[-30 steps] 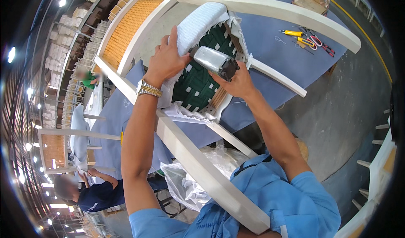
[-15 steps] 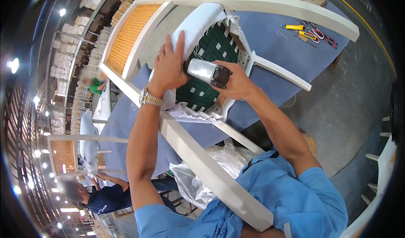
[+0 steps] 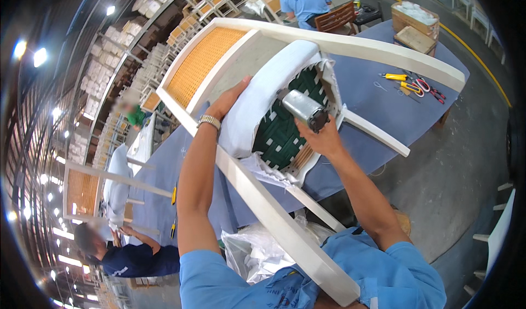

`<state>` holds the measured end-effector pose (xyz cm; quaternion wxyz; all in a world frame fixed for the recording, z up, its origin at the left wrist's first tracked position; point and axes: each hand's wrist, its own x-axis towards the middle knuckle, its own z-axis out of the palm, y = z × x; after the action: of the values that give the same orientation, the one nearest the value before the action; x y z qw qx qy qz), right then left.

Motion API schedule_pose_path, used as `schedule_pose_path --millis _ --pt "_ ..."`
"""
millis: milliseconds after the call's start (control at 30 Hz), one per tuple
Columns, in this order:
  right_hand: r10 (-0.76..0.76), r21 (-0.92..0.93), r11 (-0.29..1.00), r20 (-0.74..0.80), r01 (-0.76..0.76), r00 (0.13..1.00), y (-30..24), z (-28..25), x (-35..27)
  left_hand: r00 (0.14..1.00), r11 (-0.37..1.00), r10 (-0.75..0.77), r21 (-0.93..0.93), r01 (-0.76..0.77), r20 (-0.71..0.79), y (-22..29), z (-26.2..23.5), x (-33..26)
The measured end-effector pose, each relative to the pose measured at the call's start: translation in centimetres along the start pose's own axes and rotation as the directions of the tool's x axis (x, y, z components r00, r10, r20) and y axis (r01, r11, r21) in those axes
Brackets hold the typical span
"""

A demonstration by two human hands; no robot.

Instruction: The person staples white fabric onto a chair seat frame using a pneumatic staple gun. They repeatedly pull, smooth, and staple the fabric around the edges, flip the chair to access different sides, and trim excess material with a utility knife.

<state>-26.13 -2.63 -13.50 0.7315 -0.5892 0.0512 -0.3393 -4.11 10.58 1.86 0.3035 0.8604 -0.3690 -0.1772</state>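
Observation:
A white wooden chair (image 3: 274, 213) with a woven cane back panel (image 3: 204, 59) lies tipped on its side across the table, its legs pointing right. Its padded seat (image 3: 249, 112) is covered in pale fabric, and the underside shows dark green woven webbing (image 3: 269, 136). My right hand (image 3: 323, 139) grips a silver and black staple gun (image 3: 302, 107), its nose close to the seat's padded edge; contact I cannot tell. Against the outer face of the seat rests my left hand (image 3: 231, 98), stretched out, with some fingers hidden. Loose fabric edges (image 3: 263, 166) hang around the underside.
Scissors, yellow-handled cutters and other hand tools (image 3: 411, 87) lie on the blue-covered table (image 3: 372, 62). A cardboard box (image 3: 416, 21) stands at its far corner. Clear plastic wrap (image 3: 263, 249) is below the chair. Co-workers (image 3: 139, 259) are at left and far back; another chair (image 3: 87, 188) stands left.
My left hand has slid off the seat's underside edge to its outer padded face. The staple gun in my right hand has moved right and down, and its angle has turned. The view has shifted.

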Motion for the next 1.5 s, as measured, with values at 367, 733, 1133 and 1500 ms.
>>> schedule_pose_path --millis 367,733,1133,1500 --pt "-0.368 -0.386 0.857 0.004 0.34 0.93 1.1 -0.4 0.0 0.972 0.84 0.231 0.513 -0.175 -0.048 2.0 3.6 -3.5" --pt "-0.346 -0.26 0.905 0.016 0.338 0.938 -0.1 -0.3 -1.5 0.96 0.783 0.265 0.6 -0.163 -0.085 2.3 4.5 -4.9" --pt "-0.217 -0.213 0.949 0.086 0.23 0.972 0.7 -0.2 -2.4 0.945 0.705 0.317 0.687 -0.177 -0.081 2.0 5.2 -4.9" --pt "-0.331 -0.081 0.941 -0.014 0.329 0.944 3.6 0.4 -1.7 0.963 0.722 0.244 0.685 -0.1 -0.117 2.3 5.5 -5.1"
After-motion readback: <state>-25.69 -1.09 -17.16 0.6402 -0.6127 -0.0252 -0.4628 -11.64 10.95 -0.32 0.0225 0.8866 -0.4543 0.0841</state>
